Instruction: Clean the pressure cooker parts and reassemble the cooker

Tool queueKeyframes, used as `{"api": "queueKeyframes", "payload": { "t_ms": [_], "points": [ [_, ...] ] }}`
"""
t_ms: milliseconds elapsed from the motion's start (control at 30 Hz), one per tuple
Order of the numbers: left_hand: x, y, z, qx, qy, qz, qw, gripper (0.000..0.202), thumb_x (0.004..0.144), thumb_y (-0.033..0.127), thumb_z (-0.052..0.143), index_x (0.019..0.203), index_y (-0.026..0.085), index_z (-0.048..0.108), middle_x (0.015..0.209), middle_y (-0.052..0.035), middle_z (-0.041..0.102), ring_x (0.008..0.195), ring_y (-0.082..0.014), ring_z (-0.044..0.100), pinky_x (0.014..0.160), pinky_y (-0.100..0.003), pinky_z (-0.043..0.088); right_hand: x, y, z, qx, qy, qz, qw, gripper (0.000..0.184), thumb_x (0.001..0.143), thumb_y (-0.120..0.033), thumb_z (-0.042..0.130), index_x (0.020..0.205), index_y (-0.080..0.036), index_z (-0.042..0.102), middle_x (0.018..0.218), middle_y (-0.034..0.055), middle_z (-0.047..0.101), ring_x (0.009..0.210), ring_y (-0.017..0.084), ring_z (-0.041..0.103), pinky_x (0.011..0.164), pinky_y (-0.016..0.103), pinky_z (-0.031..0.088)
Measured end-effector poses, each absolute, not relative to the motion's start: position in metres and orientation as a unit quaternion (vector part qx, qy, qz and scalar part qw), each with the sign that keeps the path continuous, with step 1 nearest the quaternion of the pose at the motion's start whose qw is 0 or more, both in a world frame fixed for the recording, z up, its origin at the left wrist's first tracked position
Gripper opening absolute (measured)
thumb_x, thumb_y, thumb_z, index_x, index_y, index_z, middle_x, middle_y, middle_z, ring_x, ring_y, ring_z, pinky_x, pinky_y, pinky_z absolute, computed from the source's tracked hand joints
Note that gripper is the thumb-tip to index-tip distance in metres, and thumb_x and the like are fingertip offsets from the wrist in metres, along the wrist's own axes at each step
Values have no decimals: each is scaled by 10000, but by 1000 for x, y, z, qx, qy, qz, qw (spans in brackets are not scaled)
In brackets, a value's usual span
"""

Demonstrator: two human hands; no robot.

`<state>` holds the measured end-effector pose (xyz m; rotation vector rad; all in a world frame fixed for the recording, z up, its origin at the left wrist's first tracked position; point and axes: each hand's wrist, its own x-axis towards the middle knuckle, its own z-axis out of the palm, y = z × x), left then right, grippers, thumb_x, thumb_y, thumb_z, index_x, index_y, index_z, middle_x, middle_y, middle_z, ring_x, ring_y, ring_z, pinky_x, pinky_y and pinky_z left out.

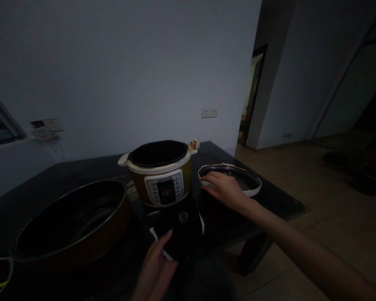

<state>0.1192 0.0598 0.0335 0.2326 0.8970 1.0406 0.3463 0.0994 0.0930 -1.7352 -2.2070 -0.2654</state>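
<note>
A gold and white electric pressure cooker (160, 175) stands open on a dark table (269, 200), its black inner pot showing. To its right lies the cooker's lid (238, 177), upside down. My right hand (224, 188) rests on the lid's near left rim, fingers stretched over it. My left hand (155, 269) holds a black object with a small logo and white trim (183, 234) in front of the cooker, thumb against its left edge.
A large dark bowl-shaped pan (72, 221) sits on the table to the left. A cord (0, 280) lies at the bottom left corner. A wall socket (209, 113) is behind. Tiled floor and a doorway (253, 96) lie to the right.
</note>
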Motion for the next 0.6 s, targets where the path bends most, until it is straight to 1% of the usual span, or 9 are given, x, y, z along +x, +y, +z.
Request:
{"api": "queueKeyframes", "payload": {
  "t_ms": [67,133,233,300,367,433,500,533,600],
  "points": [
    [117,65,40,118,408,482,766,256,904,69,540,1135,78,650,939,-126,768,843,-228,745,864,-383,586,336,90,95,-562,-785,-21,260,231,960,-280,526,1126,-184,656,1111,65,696,1035,163,644,895,268,482],
    [115,71,47,135,403,492,760,221,899,87,560,1089,86,673,943,-121,769,873,-233,741,885,-384,577,326,84,93,-521,-770,93,357,244,957,-319,523,1090,-181,673,1056,66,715,989,174,656,894,291,491],
    [112,79,56,175,393,512,743,196,893,128,591,1065,105,681,985,-112,766,954,-232,725,930,-378,551,312,81,78,-463,-716,284,439,445,942,-534,475,1188,-207,651,1165,97,697,1080,230,640,949,376,486],
    [109,84,58,212,395,515,731,205,891,178,611,1077,123,679,1025,-107,760,1006,-235,709,959,-385,531,304,82,65,-415,-664,397,478,616,876,-681,473,1253,-219,624,1274,119,648,1181,273,593,1009,432,449],
    [105,88,59,262,388,507,723,254,874,258,651,1095,137,678,1059,-107,752,1045,-250,693,980,-402,513,297,84,52,-366,-608,495,501,722,796,-735,544,1313,-232,583,1367,124,585,1261,298,539,1061,462,402],
    [100,92,59,329,369,487,720,367,830,374,701,1115,144,676,1081,-109,745,1069,-270,678,993,-416,496,291,85,45,-321,-553,574,512,781,750,-699,641,1380,-255,519,1416,119,546,1290,304,517,1087,476,373],
    [95,96,62,410,355,454,707,489,777,482,731,1134,153,671,1106,-102,736,1086,-276,663,1009,-412,476,286,85,43,-280,-509,625,522,833,711,-628,734,1420,-280,469,1419,115,546,1282,305,530,1087,486,372],
    [93,98,64,454,350,431,697,527,766,523,727,1141,157,668,1122,-96,730,1094,-271,655,1017,-403,464,284,85,43,-260,-493,643,526,862,683,-592,778,1426,-290,461,1417,113,550,1276,308,537,1086,493,373],
    [91,101,74,536,341,384,670,546,790,567,679,1164,170,655,1153,-80,714,1101,-251,640,1021,-377,451,281,84,44,-222,-472,669,528,907,605,-518,859,1405,-301,491,1416,109,554,1272,320,542,1085,502,373]
  ]
}}
